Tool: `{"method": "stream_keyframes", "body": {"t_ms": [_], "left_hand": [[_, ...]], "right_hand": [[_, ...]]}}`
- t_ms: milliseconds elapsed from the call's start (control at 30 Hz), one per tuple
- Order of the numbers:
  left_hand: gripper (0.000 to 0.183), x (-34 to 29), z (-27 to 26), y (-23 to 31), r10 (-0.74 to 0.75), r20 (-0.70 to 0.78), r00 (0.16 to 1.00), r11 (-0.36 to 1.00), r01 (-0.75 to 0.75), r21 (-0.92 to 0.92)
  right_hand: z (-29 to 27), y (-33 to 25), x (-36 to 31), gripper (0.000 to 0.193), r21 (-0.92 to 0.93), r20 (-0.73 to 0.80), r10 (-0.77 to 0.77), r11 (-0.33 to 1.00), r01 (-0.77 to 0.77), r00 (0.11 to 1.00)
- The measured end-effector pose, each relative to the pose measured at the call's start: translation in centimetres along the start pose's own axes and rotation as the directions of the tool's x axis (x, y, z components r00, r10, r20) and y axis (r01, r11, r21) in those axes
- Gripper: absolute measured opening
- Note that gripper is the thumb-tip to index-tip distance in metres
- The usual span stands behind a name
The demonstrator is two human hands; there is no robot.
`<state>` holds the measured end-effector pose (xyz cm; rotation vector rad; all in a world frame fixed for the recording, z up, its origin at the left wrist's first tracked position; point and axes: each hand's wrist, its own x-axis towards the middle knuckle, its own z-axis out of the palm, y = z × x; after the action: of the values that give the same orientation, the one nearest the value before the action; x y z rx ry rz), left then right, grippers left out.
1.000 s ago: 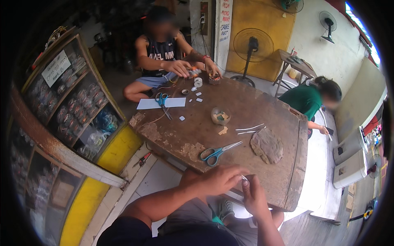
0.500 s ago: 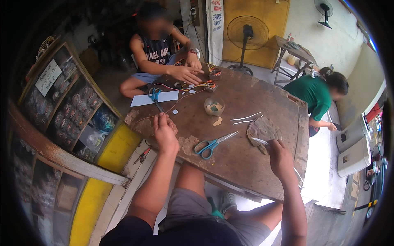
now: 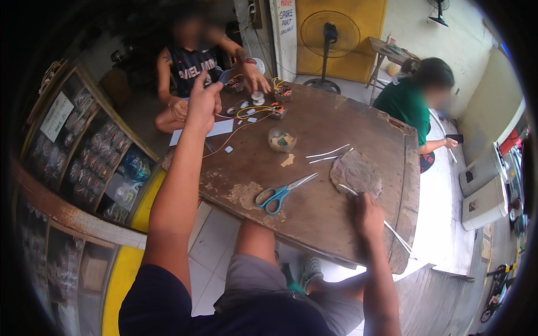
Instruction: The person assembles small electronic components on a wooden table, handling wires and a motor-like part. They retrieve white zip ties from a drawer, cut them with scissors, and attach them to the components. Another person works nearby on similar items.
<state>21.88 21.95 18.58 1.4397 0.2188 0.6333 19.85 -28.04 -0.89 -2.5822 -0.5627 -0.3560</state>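
My left hand [image 3: 203,101] is stretched far across the table and closed on a pair of blue-handled scissors [image 3: 226,77], whose handle end shows blurred beyond my fingers. Near the table's right side, my right hand [image 3: 370,215] grips thin white strips [image 3: 398,237] that stick out on both sides of the fist. Just beyond it lies a flat, round, grey-brown pad [image 3: 357,171]. Two more white strips [image 3: 328,154] rest left of the pad. A second pair of blue-handled scissors [image 3: 273,197] lies partly spread between my arms.
Across the wooden table [image 3: 314,229] sits a co-worker [image 3: 193,67], one hand over wired coils [image 3: 278,109] and a white spool [image 3: 258,98]. A small bowl [image 3: 282,140] holds cut pieces. Another person in green [image 3: 400,103] is at the right. A glass-fronted cabinet [image 3: 89,151] stands left.
My left hand has moved forward and left with its scissors toward the co-worker. My right hand has drawn slightly nearer to me. A white spool now shows near the co-worker's hand.
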Motion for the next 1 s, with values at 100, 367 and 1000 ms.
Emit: {"method": "stream_keyframes", "body": {"t_ms": [100, 367, 1000], "left_hand": [[0.053, -2.4, 2.2, -5.3, -0.120, 0.149, 0.981, 0.939, 0.064, 0.338], [0.037, 4.4, 4.0, -14.9, 0.069, 0.302, 0.951, 0.543, -0.290, 0.788], [0.044, -4.1, 3.2, -5.2, 0.206, 0.318, 0.925, 0.241, -0.363, 0.900]], "right_hand": [[-0.3, -0.2, 0.4, 0.018, 0.039, -0.021, 0.023, 0.999, -0.022, 1.000], [-0.5, 0.3, 0.6, 0.018, 0.155, -0.047, 0.097, 0.984, -0.089, 0.994], [-1.1, 0.2, 1.7, 0.022, 0.219, 0.011, 0.256, 0.943, -0.252, 0.967]]}}
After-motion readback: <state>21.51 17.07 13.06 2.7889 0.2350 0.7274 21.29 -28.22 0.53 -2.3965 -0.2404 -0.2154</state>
